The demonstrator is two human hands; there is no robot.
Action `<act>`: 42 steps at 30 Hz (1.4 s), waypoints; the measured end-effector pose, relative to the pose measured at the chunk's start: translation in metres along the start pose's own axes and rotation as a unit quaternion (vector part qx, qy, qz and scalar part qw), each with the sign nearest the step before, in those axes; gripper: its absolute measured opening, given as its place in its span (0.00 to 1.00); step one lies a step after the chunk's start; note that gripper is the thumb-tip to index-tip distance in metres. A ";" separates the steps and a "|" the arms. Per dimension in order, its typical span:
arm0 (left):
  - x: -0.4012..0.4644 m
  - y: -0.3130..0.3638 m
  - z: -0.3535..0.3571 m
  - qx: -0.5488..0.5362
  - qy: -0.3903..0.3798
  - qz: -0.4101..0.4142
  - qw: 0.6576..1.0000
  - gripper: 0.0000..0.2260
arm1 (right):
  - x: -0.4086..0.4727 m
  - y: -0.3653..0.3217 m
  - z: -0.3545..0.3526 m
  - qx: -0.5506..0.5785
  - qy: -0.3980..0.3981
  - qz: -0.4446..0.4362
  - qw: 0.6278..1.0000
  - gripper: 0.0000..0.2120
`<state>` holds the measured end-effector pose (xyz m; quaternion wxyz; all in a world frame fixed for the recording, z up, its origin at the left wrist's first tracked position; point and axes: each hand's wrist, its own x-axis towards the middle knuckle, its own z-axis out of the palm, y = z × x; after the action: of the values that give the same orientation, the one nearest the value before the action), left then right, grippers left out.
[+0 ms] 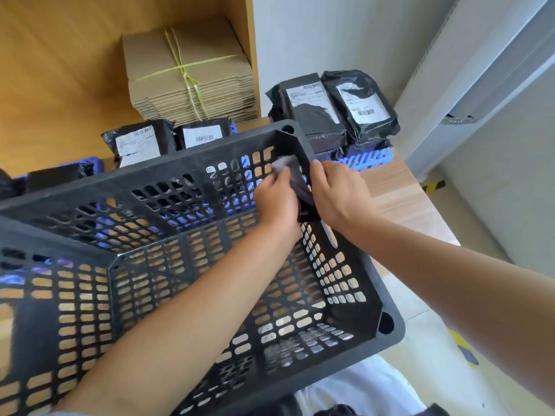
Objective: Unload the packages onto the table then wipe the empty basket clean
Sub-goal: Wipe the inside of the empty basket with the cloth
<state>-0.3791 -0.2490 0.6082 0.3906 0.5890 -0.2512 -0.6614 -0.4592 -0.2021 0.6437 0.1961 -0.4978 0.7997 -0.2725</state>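
Basket (186, 265) first: black perforated plastic, empty, standing on the wooden table (399, 202) with its near right corner hanging past the table's edge. Its long axis runs from the lower right toward the far left of the view, and its mouth faces up, tipped a little toward the person. Wiping is the step in hand, as I judge it, the unloading being done. Inside the far right corner, the left hand (276, 199) pinches a small pale cloth (283, 166) against the wall. The right hand (339, 193) curls over the rim at that same corner, holding it firm. Next, I reckon, the cloth must travel along the walls and down to the floor (plenty of holes to catch on). Black packages (336, 112) with white labels lie beyond, some on a blue tray (368, 159), and a tied stack of flat cardboard (189, 73) sits behind them.
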 end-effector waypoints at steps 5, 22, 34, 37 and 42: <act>-0.016 0.020 -0.015 0.005 -0.082 -0.020 0.996 0.08 | -0.003 -0.001 -0.003 0.010 -0.007 0.000 1.000 0.21; 0.093 -0.089 -0.060 0.116 -0.084 -0.227 0.963 0.20 | 0.000 0.002 0.000 0.011 0.002 0.036 0.999 0.28; 0.072 -0.083 -0.025 0.209 -0.057 -0.195 0.957 0.15 | -0.001 -0.001 0.000 -0.008 0.019 0.042 0.999 0.27; 0.046 -0.064 -0.028 0.153 -0.052 -0.183 0.970 0.07 | 0.000 0.000 0.001 -0.011 0.020 0.039 0.999 0.27; -0.006 -0.044 -0.032 0.159 -0.088 -0.127 0.975 0.13 | -0.001 0.001 0.001 -0.023 0.024 0.034 0.999 0.27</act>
<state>-0.3578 -0.2154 0.5715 0.1810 0.6103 -0.3096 -0.7063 -0.4589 -0.2013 0.6425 0.1741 -0.4681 0.8268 -0.2589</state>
